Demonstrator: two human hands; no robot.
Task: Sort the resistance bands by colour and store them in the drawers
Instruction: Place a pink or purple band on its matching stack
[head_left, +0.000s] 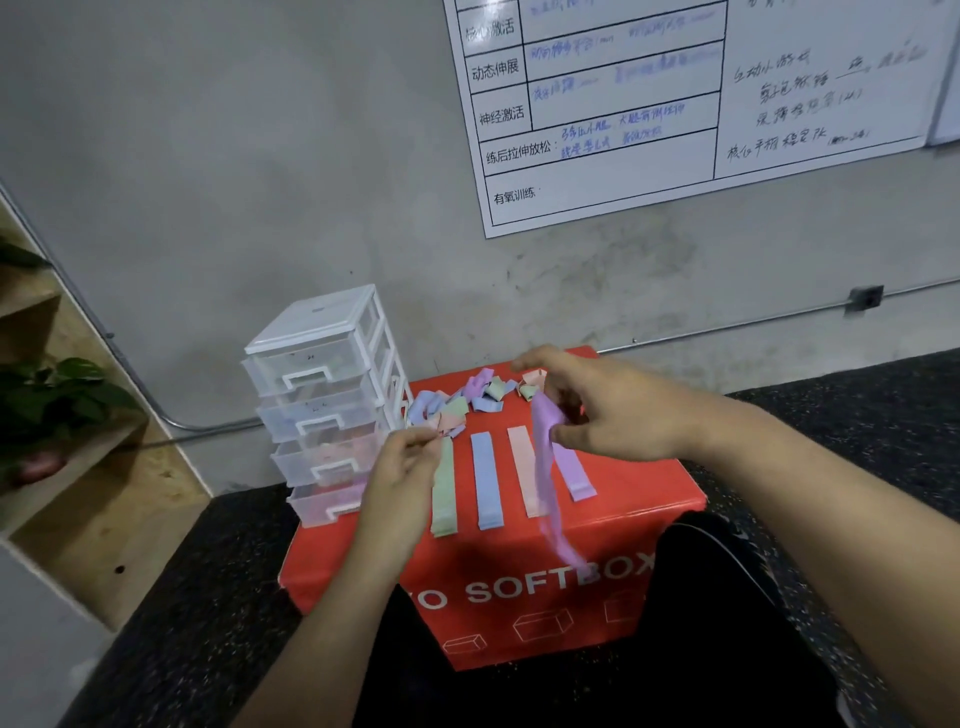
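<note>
Grey wall (208, 156), red softbox (623, 519), drawers (322, 410), purple band (544, 457)

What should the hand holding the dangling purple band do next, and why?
Probably lay the purple band flat on the purple strip. The right hand pinches it, and it hangs loose over the red box. The row there goes green strip, blue strip, pink strip, then purple strip, so its colour matches the last one.
</note>
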